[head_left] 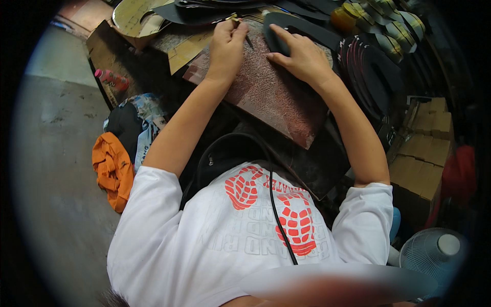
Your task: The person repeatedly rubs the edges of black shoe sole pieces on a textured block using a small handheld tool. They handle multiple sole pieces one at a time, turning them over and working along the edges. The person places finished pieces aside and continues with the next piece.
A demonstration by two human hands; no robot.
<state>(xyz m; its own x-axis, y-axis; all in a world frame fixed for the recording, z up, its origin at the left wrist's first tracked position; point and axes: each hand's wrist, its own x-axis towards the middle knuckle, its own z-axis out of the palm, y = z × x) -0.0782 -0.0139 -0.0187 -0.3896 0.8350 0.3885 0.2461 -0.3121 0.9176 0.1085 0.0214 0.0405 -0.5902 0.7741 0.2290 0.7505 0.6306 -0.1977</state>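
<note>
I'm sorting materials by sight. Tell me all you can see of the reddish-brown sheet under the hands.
The sheet is reddish-brown with a pebbled, leather-like grain, roughly rectangular, lying flat and skewed on the cluttered bench. Its near corner overhangs darker sheets. The left hand rests on its far edge holding a thin tool; the right hand presses a black sole-shaped piece there.

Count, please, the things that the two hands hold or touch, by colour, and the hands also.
Hands: 2, left hand and right hand
Black: 1, flat black piece under the right hand
Reddish-brown: 1, textured sheet under both hands
Thin tool in the left hand: 1, colour unclear
Total: 5
</note>
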